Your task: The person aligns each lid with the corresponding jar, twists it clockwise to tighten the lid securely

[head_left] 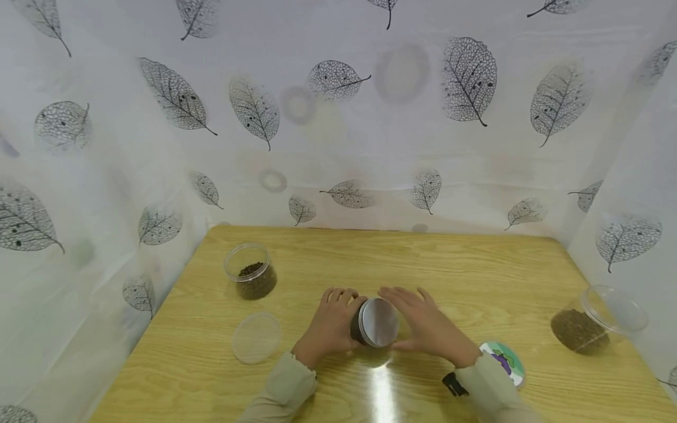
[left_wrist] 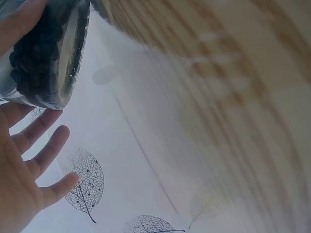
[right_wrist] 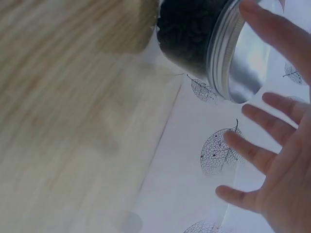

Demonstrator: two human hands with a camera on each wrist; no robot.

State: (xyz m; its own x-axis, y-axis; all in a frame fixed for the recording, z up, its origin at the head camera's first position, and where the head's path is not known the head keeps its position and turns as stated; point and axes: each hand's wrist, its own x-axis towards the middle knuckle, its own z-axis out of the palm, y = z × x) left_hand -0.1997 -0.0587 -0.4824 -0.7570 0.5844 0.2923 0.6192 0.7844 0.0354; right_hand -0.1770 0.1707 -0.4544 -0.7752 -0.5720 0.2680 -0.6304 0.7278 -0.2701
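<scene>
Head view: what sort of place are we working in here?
Probably an indoor tabletop workspace, screened off. A wood-grain table fills the foreground, white leaf-print sheeting hangs behind it and along both sides, and a silver-lidded jar of dark contents is at the person's hands.

silver lid [head_left: 381, 322], leaf-patterned backdrop [head_left: 354, 132]

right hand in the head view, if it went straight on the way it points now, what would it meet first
Most likely the round silver top of the clear jar with dark contents, just ahead of the right hand; depth is unclear, so they may already touch.
</scene>
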